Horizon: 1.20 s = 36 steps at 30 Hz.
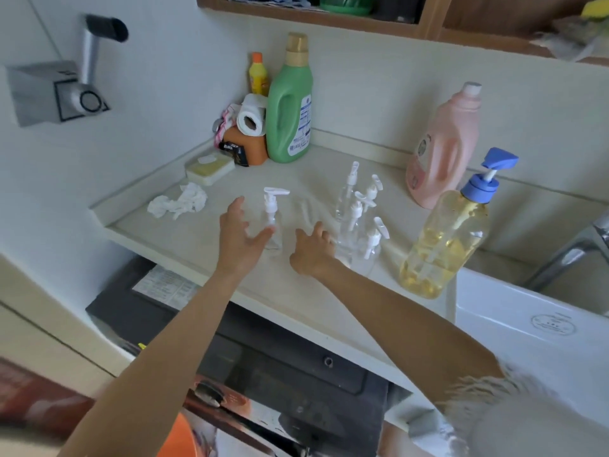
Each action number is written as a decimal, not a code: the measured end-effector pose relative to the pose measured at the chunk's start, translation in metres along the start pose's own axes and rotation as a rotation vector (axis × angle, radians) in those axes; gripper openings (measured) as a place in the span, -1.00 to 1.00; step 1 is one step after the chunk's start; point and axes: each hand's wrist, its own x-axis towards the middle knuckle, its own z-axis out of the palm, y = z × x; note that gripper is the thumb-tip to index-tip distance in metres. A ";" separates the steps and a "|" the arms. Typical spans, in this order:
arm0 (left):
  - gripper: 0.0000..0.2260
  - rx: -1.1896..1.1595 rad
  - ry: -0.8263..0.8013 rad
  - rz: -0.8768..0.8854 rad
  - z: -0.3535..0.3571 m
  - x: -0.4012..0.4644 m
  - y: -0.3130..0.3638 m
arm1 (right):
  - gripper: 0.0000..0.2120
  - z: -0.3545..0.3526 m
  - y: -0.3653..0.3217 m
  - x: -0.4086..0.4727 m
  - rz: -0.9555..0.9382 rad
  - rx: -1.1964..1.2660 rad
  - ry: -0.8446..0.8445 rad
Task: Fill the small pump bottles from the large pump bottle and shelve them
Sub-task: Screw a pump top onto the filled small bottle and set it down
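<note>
My open left hand (pixel 239 237) reaches around 1 small clear pump bottle (pixel 273 222) on the table (pixel 296 291). My right hand (pixel 313 250), fingers loosely curled and holding nothing, hovers beside 4 more small bottles (pixel 359 212).

Big green bottle (pixel 290 103) by the wall, beside a small orange bottle (pixel 258 74), paper roll (pixel 252 115). Pink bottle (pixel 443 150) standing farther right. Crumpled tissue (pixel 178 201) lying near soap dish (pixel 209 168).
</note>
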 end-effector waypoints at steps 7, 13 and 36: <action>-0.76 0.198 -0.145 0.430 -0.004 -0.042 -0.003 | -0.68 0.011 0.018 -0.032 -0.155 0.007 0.152; -0.54 0.572 -0.454 0.648 0.025 -0.040 -0.001 | -0.84 -0.014 0.060 -0.092 -0.344 0.368 0.237; -0.61 0.501 -0.852 0.565 0.067 -0.083 0.050 | -0.77 -0.068 0.149 -0.143 -0.297 0.325 0.050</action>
